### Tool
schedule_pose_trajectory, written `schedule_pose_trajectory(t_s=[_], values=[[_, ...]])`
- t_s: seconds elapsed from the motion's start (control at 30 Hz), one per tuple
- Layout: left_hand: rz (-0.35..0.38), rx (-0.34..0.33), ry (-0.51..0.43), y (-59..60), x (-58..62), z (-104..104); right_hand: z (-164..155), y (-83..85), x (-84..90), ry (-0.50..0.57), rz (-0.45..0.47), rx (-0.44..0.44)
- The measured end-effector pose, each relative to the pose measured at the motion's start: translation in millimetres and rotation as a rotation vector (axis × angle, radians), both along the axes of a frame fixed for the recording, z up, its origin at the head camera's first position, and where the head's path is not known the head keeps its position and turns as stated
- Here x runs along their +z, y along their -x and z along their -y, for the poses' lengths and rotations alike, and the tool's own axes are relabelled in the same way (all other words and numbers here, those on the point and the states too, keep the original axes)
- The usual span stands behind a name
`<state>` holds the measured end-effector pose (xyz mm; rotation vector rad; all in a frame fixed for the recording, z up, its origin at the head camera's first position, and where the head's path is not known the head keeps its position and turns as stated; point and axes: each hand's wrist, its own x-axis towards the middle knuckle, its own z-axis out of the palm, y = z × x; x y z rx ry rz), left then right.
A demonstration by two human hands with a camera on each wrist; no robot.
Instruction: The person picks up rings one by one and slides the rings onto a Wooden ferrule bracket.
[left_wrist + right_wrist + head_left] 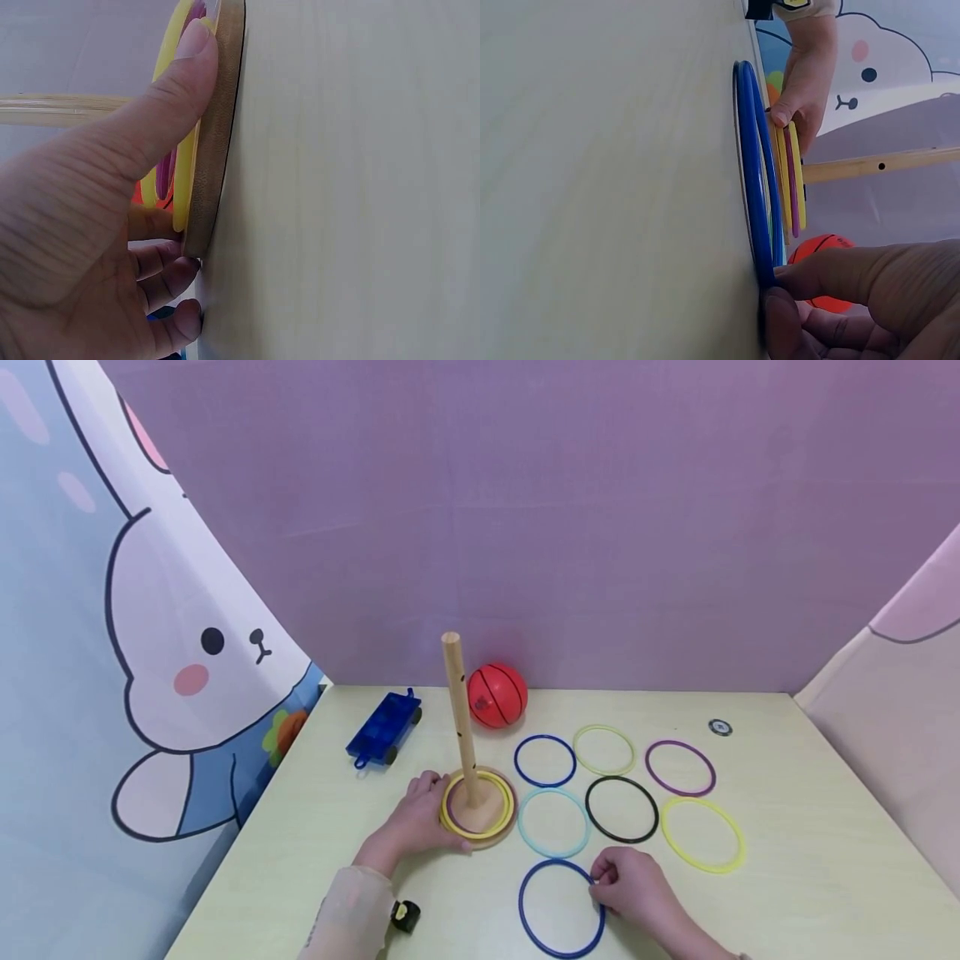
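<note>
Pale wooden table (787, 877) bears loose rings (622, 809), peg stand (477, 814), ball (497, 695), perhaps a toy cart (383, 728).

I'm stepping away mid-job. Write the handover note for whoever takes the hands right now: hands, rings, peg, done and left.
Left hand: grips the edge of the wooden peg base, thumb on top, steadying it.
Right hand: pinches the right edge of the near dark blue ring, which looks still on the table.
Done: a yellow ring and a purple ring already sit round the peg on the base.
Left: seven rings off the peg, namely the held one plus light blue, black, yellow, dark blue, pale green and purple.
</note>
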<state>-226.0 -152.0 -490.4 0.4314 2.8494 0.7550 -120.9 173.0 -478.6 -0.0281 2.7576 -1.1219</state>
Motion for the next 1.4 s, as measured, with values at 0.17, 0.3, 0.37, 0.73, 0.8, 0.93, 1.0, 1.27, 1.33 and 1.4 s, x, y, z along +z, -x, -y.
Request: schedule_pose_trajectory(t_s=[0.17,0.3,0.37,0.73,0.8,0.93,1.0,1.27,1.33,1.4], values=[[0.001,0.003,0.007,-0.2,0.9,-0.5,2.7,1.3,1.1,-0.051,-0.007,-0.012],[0.008,0.005,0.015,-0.5,1.6,-0.7,3.2,0.7,1.8,-0.088,-0.025,-0.011],[0.01,0.008,0.011,-0.8,2.2,-1.2,3.4,0.6,1.9,-0.103,-0.031,-0.008],[0.003,0.005,-0.002,0.2,1.9,-0.7,-2.9,4.5,-2.5,0.017,0.012,0.022],[-0.001,0.004,0.004,0.4,0.9,-0.2,-5.1,5.9,-4.2,0.073,0.034,0.039],[0.004,0.009,0.01,0.5,-0.5,0.0,-7.9,8.7,-5.3,0.196,0.074,0.083],[0.011,0.014,0.009,0.2,-0.4,-0.3,-8.4,10.0,-3.3,0.275,0.091,0.111],[0.006,0.017,0.019,0.9,-2.1,-0.9,-9.5,24.8,7.4,0.539,0.128,0.172],[0.005,0.018,0.02,0.7,-2.0,-1.1,-8.5,28.6,11.9,0.576,0.134,0.167],[0.003,0.014,0.018,0.6,-1.9,-1.2,-6.8,32.8,16.2,0.596,0.128,0.162]])
